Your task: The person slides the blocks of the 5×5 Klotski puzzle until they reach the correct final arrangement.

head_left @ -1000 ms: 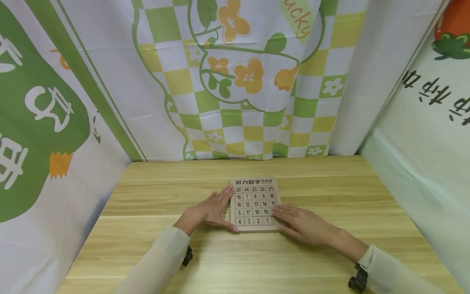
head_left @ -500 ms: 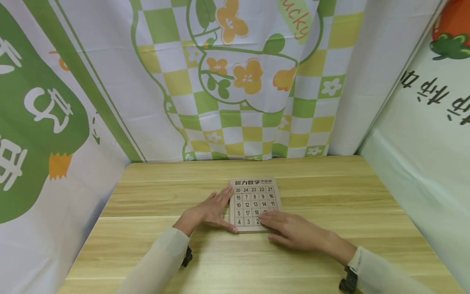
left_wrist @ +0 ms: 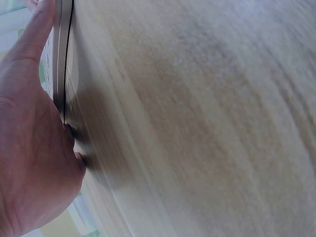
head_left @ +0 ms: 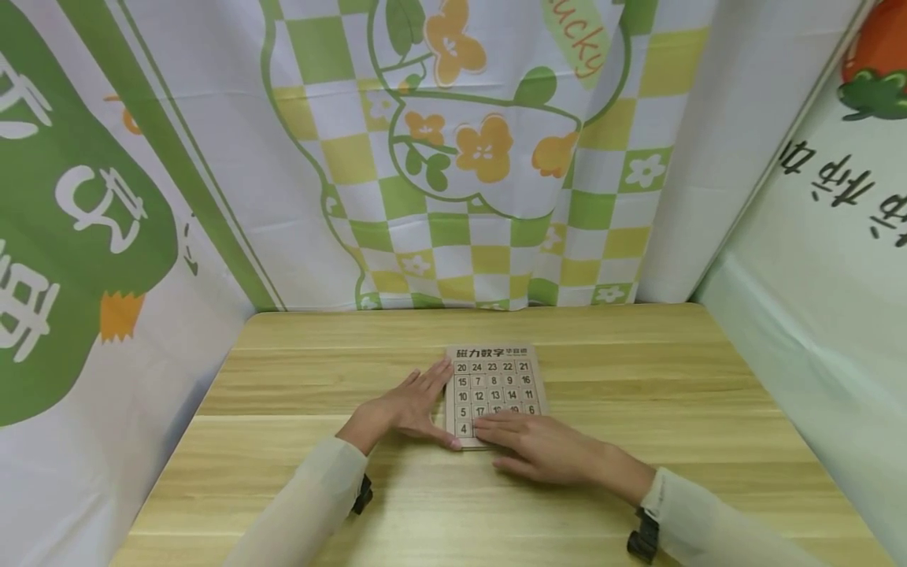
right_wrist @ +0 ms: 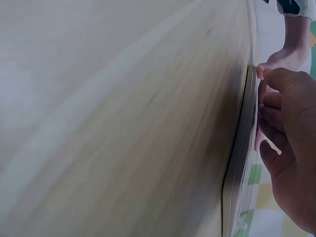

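Note:
A wooden magnetic number sliding puzzle (head_left: 494, 381) lies flat on the table, its rows of numbered tiles facing up. My left hand (head_left: 405, 405) rests along its left side, fingers straight at the upper left edge and thumb at the lower left corner. Extended fingertips of my right hand (head_left: 546, 447) press on the bottom row, just right of the tile 4 (head_left: 464, 429). That hand covers the rest of the bottom row and part of the tiles 18 and 19. The left wrist view shows the puzzle's side edge (left_wrist: 61, 54) beside the thumb.
The pale wooden table (head_left: 298, 488) extends around the puzzle. A patterned cloth (head_left: 489, 260) hangs behind its far edge. Printed cloth walls (head_left: 220, 260) stand at the left and right.
My right hand has slid left along the bottom row, from the right edge to beside the 4. The tile 6 at the right end of the row above is uncovered. My left hand stays put.

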Available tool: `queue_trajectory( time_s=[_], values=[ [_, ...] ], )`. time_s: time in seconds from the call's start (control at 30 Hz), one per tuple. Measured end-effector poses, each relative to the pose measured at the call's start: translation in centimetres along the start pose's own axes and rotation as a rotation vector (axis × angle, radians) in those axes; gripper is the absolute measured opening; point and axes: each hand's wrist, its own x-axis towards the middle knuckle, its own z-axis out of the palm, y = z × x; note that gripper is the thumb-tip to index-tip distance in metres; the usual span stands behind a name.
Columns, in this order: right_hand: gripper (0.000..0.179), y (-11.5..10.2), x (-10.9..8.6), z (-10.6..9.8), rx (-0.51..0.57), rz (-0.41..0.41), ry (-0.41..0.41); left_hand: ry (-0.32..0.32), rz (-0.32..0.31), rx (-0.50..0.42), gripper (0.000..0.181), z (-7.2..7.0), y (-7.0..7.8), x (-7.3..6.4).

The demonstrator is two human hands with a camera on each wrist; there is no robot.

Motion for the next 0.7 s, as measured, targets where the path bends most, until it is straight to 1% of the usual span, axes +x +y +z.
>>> queue_trajectory(
  time_s=[0.2,0.37,0.5,0.7],
  values=[
    [0.052,0.0,1.0,0.4,0.008,-0.010,-0.028,0.006,0.009,-0.005,0.138,0.0,0.0,0.0],
    [0.051,0.1,1.1,0.6,0.003,-0.014,-0.035,0.004,0.007,0.003,0.138,0.1,0.0,0.1],
    [0.051,0.4,0.6,0.5,-0.008,-0.010,-0.031,0.001,0.007,0.007,0.137,0.1,0.0,0.1],
    [0.049,0.7,-0.8,-0.2,-0.024,0.008,-0.019,0.012,0.011,-0.012,0.138,0.0,-0.1,0.0]
  ],
)
